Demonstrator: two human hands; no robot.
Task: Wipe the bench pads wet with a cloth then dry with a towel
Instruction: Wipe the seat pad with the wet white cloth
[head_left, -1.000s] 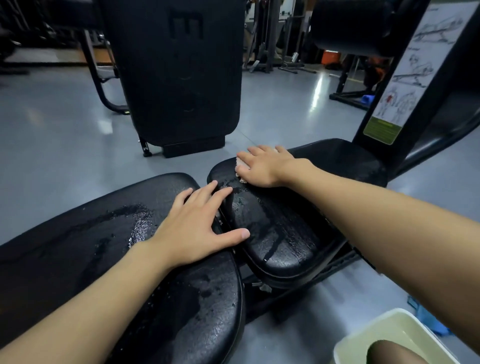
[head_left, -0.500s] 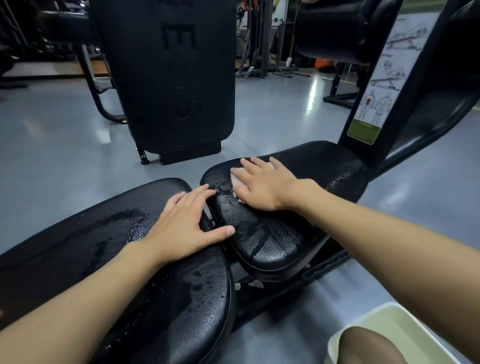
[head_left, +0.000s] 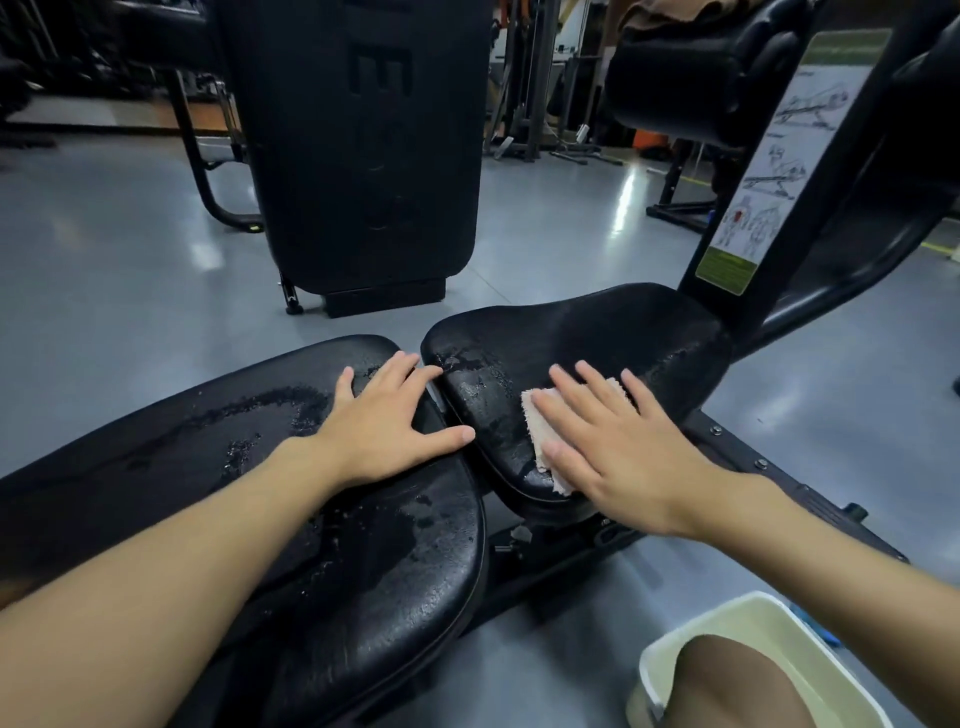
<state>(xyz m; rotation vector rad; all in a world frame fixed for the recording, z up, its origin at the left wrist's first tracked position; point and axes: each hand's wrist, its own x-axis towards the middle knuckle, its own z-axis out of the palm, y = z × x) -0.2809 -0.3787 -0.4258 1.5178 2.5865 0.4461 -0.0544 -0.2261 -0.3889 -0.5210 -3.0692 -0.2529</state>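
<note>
The cloth (head_left: 545, 431) lay on the wet seat pad (head_left: 597, 332) under the right hand (head_left: 618, 457), fingers flat and spread. The left hand (head_left: 384, 431) lay flat, gripping nothing, on the long pad (head_left: 208, 441) alongside. A bucket (head_left: 727, 618) stood nearby on grey floor (head_left: 104, 260).

The cloth (head_left: 545, 431) was largely covered by the right hand (head_left: 623, 457); only its left edge and strips between the fingers (head_left: 571, 392) showed. The long pad (head_left: 156, 467) ran out of frame at the left and bottom edges. The pale bucket (head_left: 753, 618) was cut by the bottom edge and partly masked by a knee (head_left: 737, 680). Print on the instruction placard (head_left: 769, 171) was too small to read. Brown fabric (head_left: 675, 13) on the upper pad (head_left: 701, 78) was cropped by the top edge.
</note>
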